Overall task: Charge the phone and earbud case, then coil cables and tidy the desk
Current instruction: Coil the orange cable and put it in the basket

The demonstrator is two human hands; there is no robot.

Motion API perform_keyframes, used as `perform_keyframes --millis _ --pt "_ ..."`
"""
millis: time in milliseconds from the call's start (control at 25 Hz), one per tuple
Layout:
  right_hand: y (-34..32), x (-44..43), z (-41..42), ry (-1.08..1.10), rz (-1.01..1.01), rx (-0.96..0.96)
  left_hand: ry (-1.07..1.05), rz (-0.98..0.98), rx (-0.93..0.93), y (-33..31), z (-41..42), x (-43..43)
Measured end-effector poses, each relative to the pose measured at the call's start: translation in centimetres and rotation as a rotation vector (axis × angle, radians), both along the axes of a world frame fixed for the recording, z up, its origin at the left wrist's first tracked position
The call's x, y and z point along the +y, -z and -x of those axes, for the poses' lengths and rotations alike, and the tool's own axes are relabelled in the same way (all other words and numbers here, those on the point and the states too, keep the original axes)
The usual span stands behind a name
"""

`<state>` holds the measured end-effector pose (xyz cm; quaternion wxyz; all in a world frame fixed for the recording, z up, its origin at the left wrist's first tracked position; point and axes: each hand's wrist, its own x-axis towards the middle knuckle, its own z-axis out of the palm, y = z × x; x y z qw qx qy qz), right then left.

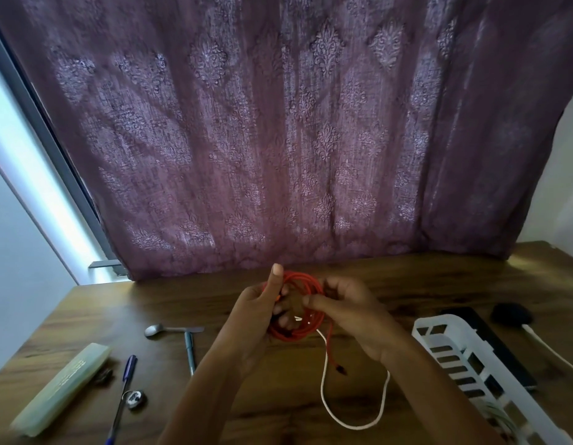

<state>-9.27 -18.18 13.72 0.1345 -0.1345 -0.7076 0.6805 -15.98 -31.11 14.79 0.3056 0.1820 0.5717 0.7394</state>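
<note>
Red cable (298, 332): coiled into several loops, held above the wooden desk (391, 290) near frame centre; one plug end (342, 370) hangs free toward 6 o'clock.
Left hand (262, 303): closed on the coil's 9 o'clock side, thumb raised, fingers through the loops.
Right hand (349, 303): pinching the coil at its 3 o'clock side, fingers narrow.
White cable (356, 425): loose, uncoiled, lying in a long loop on the desk at 6 o'clock from the coil.
White basket (445, 342): slotted, at 4 o'clock; a dark flat device (490, 335), probably the phone, just beyond it.
Handling: judged light, soft and springy; loops are likely to spread if the hold slackens. The jacket looks smooth, so somewhat slippery.
Hold: best taken across all the loops at once, on one side of the coil, not by the plug.
Other items: spoon (156, 330), two pens (126, 383), pale case (60, 390), at 8 o'clock.
</note>
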Motion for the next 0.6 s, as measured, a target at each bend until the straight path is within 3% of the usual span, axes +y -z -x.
perform_keyframes --millis 120,200,360,440,520,600 --pt "0.46 -0.17 0.21 0.064 0.077 -0.048 0.019 0.060 0.097 0.09 -0.23 -0.09" --pt "0.75 -0.15 0.29 0.087 0.242 -0.085 0.019 0.057 0.131 0.26 -0.19 -0.03" --pt "0.51 0.50 0.07 -0.125 0.641 -0.067 -0.009 0.092 0.311 0.35 -0.50 0.28" --pt "0.16 0.48 0.01 -0.167 0.768 -0.034 -0.037 0.070 0.297 0.36 -0.72 0.55" --pt "0.11 0.22 0.08 -0.105 0.593 0.016 -0.075 0.049 0.246 0.33 -0.74 0.64" --pt "0.42 -0.01 -0.11 0.102 0.196 0.097 -0.128 0.049 0.242 0.54 -0.53 0.69"
